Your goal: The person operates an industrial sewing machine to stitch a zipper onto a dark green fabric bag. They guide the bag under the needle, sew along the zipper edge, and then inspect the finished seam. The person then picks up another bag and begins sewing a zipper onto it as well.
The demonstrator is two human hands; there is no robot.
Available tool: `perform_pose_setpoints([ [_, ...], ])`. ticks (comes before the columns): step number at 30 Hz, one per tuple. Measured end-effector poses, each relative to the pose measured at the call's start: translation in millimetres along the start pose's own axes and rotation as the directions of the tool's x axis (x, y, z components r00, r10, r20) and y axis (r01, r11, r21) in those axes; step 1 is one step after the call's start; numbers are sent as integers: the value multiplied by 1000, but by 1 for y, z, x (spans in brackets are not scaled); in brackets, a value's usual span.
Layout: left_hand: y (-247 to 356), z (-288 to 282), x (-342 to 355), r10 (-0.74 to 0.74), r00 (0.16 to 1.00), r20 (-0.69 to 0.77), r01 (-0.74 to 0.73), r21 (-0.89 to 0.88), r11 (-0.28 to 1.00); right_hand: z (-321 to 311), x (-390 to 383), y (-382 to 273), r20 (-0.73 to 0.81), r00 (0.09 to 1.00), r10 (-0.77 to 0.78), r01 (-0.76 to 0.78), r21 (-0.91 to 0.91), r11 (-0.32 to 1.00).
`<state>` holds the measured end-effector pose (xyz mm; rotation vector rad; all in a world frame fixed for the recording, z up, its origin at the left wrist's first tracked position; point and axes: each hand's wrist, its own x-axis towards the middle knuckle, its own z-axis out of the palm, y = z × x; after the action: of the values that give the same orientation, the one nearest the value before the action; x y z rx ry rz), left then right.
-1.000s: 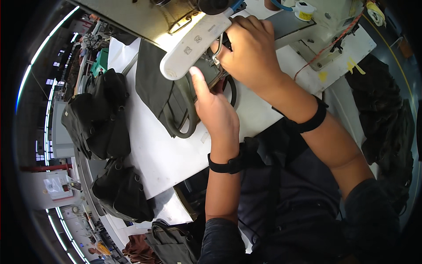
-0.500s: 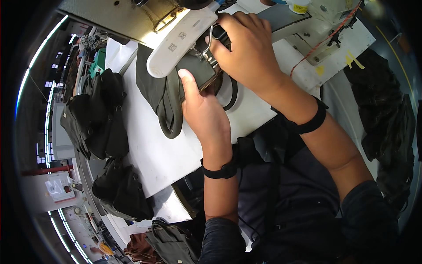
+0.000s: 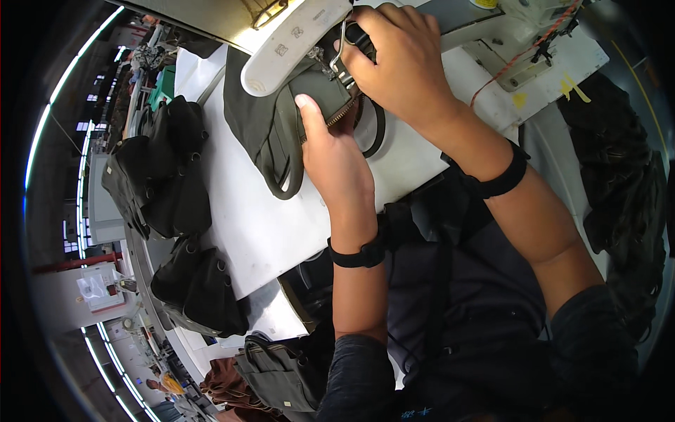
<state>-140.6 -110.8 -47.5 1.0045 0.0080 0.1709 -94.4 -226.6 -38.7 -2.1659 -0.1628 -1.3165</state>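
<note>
A dark olive bag (image 3: 253, 119) lies on the white table under the pale arm of a sewing machine (image 3: 292, 46). My left hand (image 3: 337, 162) is closed on the bag beside its brass zipper (image 3: 342, 114), thumb on top and the other fingers hidden beneath. Close to the machine's metal foot and bent wire lever (image 3: 341, 46), my right hand (image 3: 408, 63) has curled fingers, with a dark piece between thumb and forefinger that I cannot make out. A thin dark strap (image 3: 380, 130) loops out below that hand.
Several dark bags (image 3: 158, 169) are piled along the left table edge. Another olive bag (image 3: 281, 376) and a brown bag (image 3: 228, 383) sit at the lower left. Dark fabric (image 3: 612, 162) hangs at the right. An orange cord (image 3: 524, 53) runs down beside the machine body.
The whole view has shifted, so the machine, bag and hands appear slightly higher. Both hands keep nearly the same places on the bag and by the machine foot.
</note>
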Motion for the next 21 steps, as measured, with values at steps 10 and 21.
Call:
perform_pose_setpoints([
  [10, 40, -5, -47, 506, 762, 404, -552, 814, 181, 18, -7, 17, -133, 990, -40, 40, -5, 999],
  [21, 54, -1, 7, 79, 965, 250, -261, 889, 375, 15, -4, 10, -79, 996, -43, 45, 20, 999],
])
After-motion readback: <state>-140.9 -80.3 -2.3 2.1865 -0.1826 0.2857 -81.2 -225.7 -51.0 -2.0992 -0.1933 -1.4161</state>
